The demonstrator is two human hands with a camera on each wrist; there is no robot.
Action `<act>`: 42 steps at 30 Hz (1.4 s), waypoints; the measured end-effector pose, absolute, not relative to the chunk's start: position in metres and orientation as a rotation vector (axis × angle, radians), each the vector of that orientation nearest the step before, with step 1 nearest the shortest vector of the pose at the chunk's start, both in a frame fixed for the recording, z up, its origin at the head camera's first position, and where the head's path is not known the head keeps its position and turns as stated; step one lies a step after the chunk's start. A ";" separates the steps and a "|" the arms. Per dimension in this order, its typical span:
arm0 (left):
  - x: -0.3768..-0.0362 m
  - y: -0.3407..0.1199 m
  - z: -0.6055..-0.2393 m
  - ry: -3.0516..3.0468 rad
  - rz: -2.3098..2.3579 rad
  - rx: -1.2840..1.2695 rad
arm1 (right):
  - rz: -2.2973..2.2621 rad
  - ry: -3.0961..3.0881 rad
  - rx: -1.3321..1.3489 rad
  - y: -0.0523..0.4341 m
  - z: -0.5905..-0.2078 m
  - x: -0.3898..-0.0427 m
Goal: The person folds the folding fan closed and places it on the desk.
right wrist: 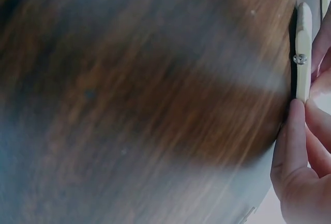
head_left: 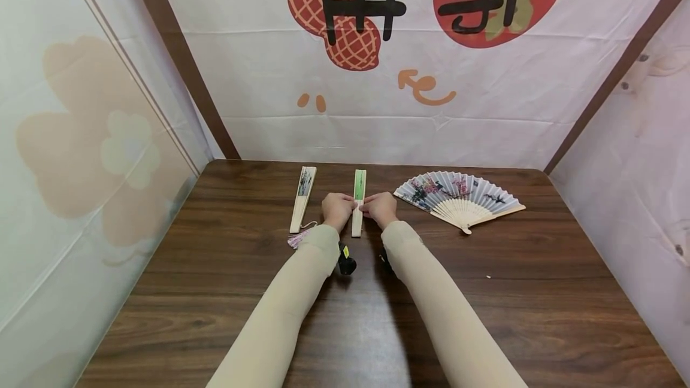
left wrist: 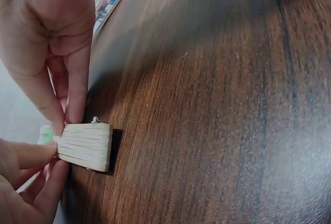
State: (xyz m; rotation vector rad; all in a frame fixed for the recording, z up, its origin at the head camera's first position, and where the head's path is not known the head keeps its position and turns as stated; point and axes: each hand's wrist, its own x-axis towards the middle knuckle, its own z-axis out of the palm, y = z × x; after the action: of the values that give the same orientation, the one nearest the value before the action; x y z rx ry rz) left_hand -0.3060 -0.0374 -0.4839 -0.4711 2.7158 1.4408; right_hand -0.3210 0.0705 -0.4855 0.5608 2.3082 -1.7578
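A folded fan with pale wooden ribs and a green leaf (head_left: 359,185) lies at the middle of the table's far half. My left hand (head_left: 338,209) pinches its left side with thumb and fingertips. From the other side, my right hand (head_left: 380,209) pinches it at about the same height. In the left wrist view, the rib ends of the fan (left wrist: 85,146) stick out past both hands, with a small metal rivet (left wrist: 95,120) at the side. The right wrist view shows the fan's narrow pivot end (right wrist: 304,32) edge-on.
Left of my hands lies another folded fan (head_left: 303,199) with a dark picture and a pink tassel (head_left: 298,237). An open fan with flowers (head_left: 458,193) is spread to the right. The dark wooden table (head_left: 215,292) meets a printed cloth wall (head_left: 388,136) behind.
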 end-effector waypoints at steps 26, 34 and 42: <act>-0.293 -0.032 -0.477 2.533 1.772 -0.417 | -2.061 2.052 0.424 0.113 -0.483 -0.291; -0.286 -0.020 -0.475 2.410 1.927 -0.380 | -2.092 2.036 0.418 0.138 -0.480 -0.284; -0.286 -0.005 -0.476 2.357 2.015 -0.337 | -2.102 2.026 0.408 0.166 -0.477 -0.275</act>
State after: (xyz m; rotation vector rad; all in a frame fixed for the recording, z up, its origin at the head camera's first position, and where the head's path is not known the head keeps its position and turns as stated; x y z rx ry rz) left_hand -0.2858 -0.0050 -0.4764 -0.3372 2.3568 2.0149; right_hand -0.2751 0.1665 -0.4770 0.4080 2.0259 -2.1024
